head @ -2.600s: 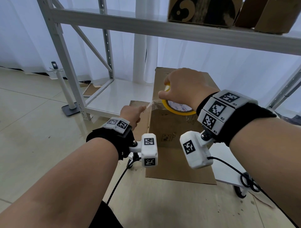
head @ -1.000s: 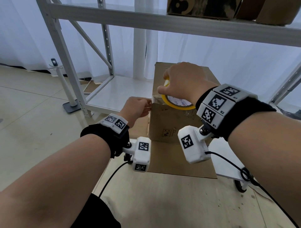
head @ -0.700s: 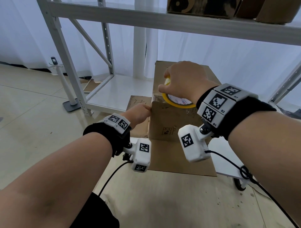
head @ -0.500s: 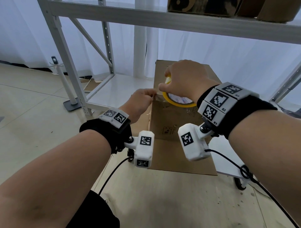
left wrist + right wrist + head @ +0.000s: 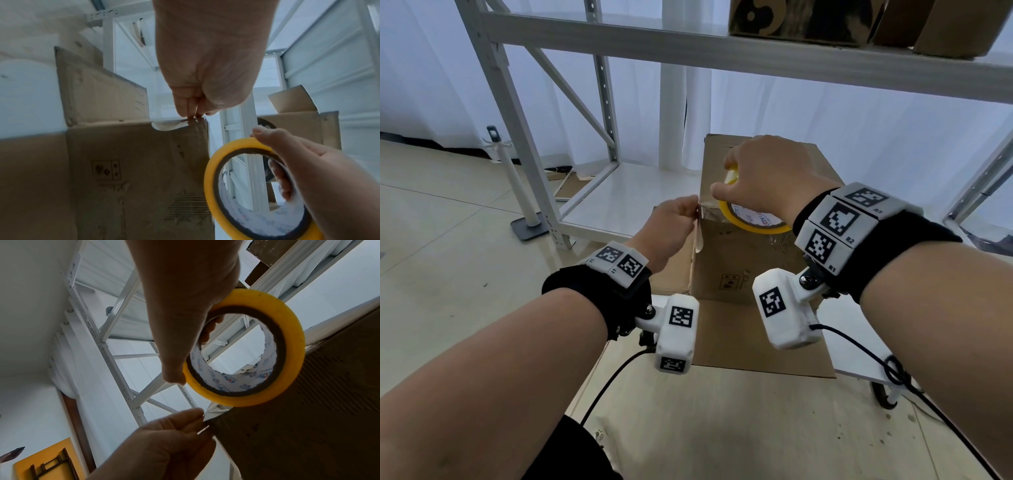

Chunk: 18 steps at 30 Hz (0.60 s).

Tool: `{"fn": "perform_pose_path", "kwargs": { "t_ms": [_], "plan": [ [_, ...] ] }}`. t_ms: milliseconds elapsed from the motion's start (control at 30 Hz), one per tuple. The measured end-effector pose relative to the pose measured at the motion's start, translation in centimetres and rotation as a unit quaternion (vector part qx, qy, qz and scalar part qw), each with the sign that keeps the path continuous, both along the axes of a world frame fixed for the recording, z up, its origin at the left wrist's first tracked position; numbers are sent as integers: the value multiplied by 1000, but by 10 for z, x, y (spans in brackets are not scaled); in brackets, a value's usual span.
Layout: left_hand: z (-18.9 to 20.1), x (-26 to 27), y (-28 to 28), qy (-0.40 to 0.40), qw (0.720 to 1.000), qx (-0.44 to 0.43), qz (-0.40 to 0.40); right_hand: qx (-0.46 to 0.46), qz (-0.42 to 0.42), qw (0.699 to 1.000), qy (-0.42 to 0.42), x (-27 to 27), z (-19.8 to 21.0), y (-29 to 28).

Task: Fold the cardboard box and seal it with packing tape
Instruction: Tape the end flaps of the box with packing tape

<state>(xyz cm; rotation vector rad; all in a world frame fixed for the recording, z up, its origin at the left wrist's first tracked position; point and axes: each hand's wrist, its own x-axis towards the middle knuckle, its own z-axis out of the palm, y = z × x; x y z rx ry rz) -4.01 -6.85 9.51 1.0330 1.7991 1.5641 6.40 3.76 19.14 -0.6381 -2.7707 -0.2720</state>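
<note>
Taping underway: the left hand (image 5: 674, 222) pinches the tape end (image 5: 699, 226) at the cardboard box (image 5: 739, 270) corner; the right hand (image 5: 763, 178) grips the yellow tape roll (image 5: 753, 221). Next, probably, pressing the end down.

A white metal shelving rack (image 5: 524, 113) is standing on the pale tiled floor (image 5: 431, 246) before white curtains (image 5: 774, 116), with brown boxes (image 5: 801, 20) sitting on its upper shelf. A white stand on a flat grey base (image 5: 525, 226) is standing just left of the rack's leg. A black cable (image 5: 914, 397) is trailing across the floor at the right.
</note>
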Motion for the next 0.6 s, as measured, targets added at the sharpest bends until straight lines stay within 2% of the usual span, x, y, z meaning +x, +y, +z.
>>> {"fn": "perform_pose_path", "kwargs": {
  "t_ms": [67, 200, 267, 333, 433, 600],
  "plan": [
    [-6, -1, 1, -7, 1000, -18, 2, -3, -1, 1000, -1, 1, 0, 0],
    [-20, -3, 1, -11, 993, -120, -16, -7, -2, 1000, -4, 2, 1, 1],
    [-18, -7, 2, -16, 993, -112, -16, -6, -2, 1000, -5, 2, 1, 1],
    [-13, -11, 3, 48, 994, -96, -3, -5, -1, 1000, -10, 2, 1, 1],
    [-14, -20, 7, 168, 981, -96, -14, -1, 5, 1000, -10, 5, 3, 1],
    [-23, -33, 9, 243, 966, -85, -28, -76, 10, 997, 23, 15, 7, 6]
  ]
}}
